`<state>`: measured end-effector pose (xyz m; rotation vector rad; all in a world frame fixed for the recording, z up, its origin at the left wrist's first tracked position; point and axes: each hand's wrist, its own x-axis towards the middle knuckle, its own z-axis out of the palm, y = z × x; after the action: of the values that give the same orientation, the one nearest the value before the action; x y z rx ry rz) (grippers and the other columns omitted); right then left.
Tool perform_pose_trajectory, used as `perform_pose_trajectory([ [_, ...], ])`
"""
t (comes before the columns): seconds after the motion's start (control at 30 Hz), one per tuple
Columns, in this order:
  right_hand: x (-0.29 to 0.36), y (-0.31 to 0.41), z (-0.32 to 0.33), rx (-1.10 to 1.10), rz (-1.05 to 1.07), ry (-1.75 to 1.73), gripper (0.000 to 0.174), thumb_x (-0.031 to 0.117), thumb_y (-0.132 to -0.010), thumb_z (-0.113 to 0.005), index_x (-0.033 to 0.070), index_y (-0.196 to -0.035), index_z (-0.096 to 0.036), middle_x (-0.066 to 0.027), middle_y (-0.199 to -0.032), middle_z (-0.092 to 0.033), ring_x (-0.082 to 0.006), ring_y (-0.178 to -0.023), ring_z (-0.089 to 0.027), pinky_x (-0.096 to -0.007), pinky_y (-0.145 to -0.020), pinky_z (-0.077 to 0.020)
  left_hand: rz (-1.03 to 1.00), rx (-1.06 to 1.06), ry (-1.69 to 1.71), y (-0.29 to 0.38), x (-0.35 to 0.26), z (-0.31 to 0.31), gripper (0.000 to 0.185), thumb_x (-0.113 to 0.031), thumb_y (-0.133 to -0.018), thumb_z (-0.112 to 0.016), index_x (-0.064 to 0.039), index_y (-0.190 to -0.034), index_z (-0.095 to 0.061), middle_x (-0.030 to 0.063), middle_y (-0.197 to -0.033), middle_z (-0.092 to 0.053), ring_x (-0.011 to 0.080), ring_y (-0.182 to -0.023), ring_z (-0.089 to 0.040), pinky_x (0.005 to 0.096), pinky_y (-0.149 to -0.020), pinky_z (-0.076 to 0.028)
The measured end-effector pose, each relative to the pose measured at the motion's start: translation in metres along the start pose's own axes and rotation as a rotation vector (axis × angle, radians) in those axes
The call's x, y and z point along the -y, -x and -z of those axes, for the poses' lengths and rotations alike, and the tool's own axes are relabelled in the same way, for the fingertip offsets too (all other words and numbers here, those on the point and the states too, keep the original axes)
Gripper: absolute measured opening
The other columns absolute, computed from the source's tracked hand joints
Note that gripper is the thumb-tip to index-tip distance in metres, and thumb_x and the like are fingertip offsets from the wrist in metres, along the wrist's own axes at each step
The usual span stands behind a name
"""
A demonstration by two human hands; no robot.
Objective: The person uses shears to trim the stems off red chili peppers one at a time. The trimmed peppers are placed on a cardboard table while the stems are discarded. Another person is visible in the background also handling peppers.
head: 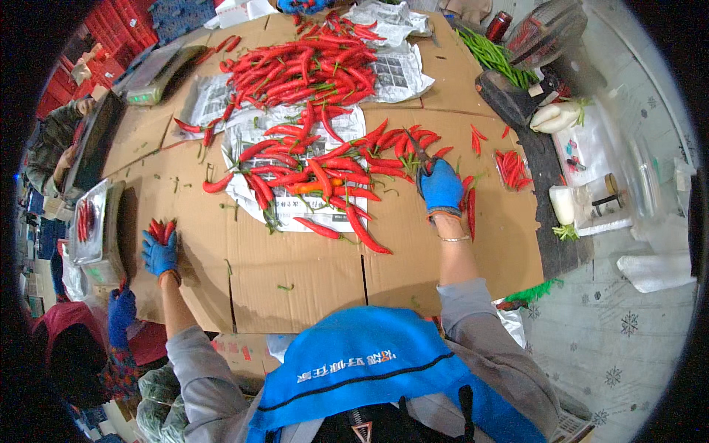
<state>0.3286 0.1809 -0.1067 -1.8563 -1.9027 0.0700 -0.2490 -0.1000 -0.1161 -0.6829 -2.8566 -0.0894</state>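
My left hand [159, 253], in a blue glove, grips a small bunch of red chili peppers [162, 228] over the cardboard at the left. The bunch's tips point away from me. My right hand [442, 185], gloved too, holds dark scissors [419, 152] with the blades pointing away, right over loose red chilies [389, 139]. How far the blades are apart is hard to make out. More loose chilies lie on newspaper [293, 222] between my hands, with an orange one [310, 188] among them. A large heap of red chilies [304, 72] sits farther back.
Cardboard [299, 260] covers the table. A scale [99, 238] carrying packed chilies stands left, near a co-worker's gloved hand [122, 310]. Another scale [152, 77] is farther back. At right are a chili-filled tray [512, 169], green peppers [496, 58], white radishes [559, 116] and a fan [545, 33].
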Motion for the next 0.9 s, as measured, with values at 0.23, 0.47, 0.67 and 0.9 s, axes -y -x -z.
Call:
perform_pose_trajectory([
  [0.23, -0.001, 0.002, -0.005, -0.021, -0.272, -0.570, 0.025, 0.028, -0.084, -0.062, 0.005, -0.094, -0.059, -0.0152, -0.088, -0.066, -0.0296, -0.074, -0.065, -0.0407, -0.063, -0.0506, -0.308, -0.060, 1.022, 0.026, -0.068, 0.060, 0.043, -0.012, -0.087, -0.063, -0.003, -0.128, -0.052, 0.0115, -0.127, -0.054, 0.0163, -0.112, -0.052, 0.0283, -0.095, -0.040],
  [0.47, 0.039, 0.049, 0.057, 0.475, -0.303, -1.714, 0.010, 0.015, -0.088, -0.059, 0.006, -0.091, -0.058, -0.0072, -0.080, -0.065, -0.0118, -0.059, -0.058, -0.0205, -0.049, -0.0439, -0.572, 0.817, 1.462, 0.132, -0.188, 0.127, 0.030, -0.007, -0.090, -0.055, -0.003, -0.119, -0.060, 0.0070, -0.115, -0.063, 0.0138, -0.106, -0.056, 0.0283, -0.093, -0.044],
  [0.67, 0.079, 0.082, 0.069, 0.818, -0.378, -1.908, 0.014, 0.019, -0.087, -0.053, 0.005, -0.088, -0.055, -0.0051, -0.070, -0.056, -0.0107, -0.055, -0.051, -0.0200, -0.044, -0.0373, -0.691, 1.076, 1.781, 0.197, -0.263, 0.170, 0.048, -0.014, -0.091, -0.054, -0.006, -0.137, -0.041, 0.0085, -0.134, -0.049, 0.0149, -0.106, -0.056, 0.0279, -0.085, -0.047],
  [0.9, 0.087, 0.096, 0.067, 0.957, -0.164, -1.730, 0.018, 0.022, -0.087, -0.055, 0.006, -0.079, -0.055, -0.0038, -0.059, -0.055, -0.0113, -0.046, -0.050, -0.0220, -0.040, -0.0373, -0.501, 1.135, 1.775, 0.197, -0.248, 0.168, 0.024, -0.016, -0.093, -0.053, -0.002, -0.112, -0.059, 0.0098, -0.106, -0.065, 0.0151, -0.087, -0.063, 0.0254, -0.073, -0.052],
])
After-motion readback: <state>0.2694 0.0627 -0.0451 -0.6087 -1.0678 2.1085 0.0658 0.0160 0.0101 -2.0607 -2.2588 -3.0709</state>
